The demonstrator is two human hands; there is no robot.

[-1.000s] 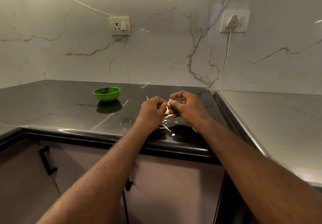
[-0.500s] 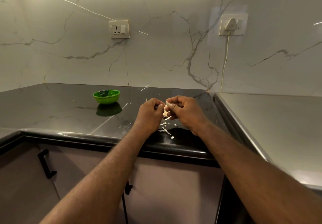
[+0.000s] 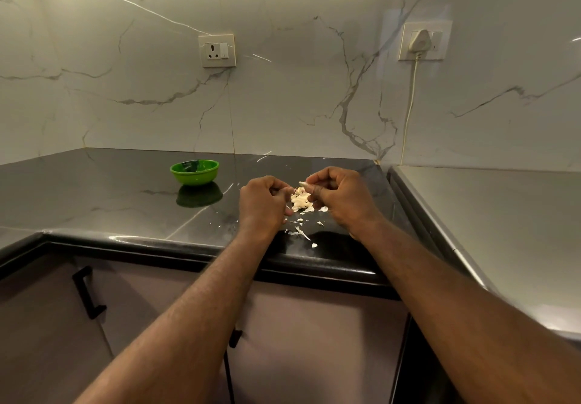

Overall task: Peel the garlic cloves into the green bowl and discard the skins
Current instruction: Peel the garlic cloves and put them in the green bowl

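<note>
in the head view, both forearms are stretched over the black counter (image 3: 94,189). a pale garlic clove (image 3: 302,184) is pinched at the tips of the curled right hand (image 3: 342,197). the left hand (image 3: 265,204) is curled just beside it; whether anything is gripped there cannot be told. whitish skins (image 3: 301,202) are heaped between the hands. the green bowl (image 3: 195,171) is placed well apart, to the left.

Garlic clove (image 3: 302,184) aloft — pale skins (image 3: 301,201) heaped beneath; green bowl (image 3: 194,171) upright, leftward.

Warm, dim overhead light glares off the glossy black counter (image 3: 94,196) (edges bow, wide-angle distortion).
</note>
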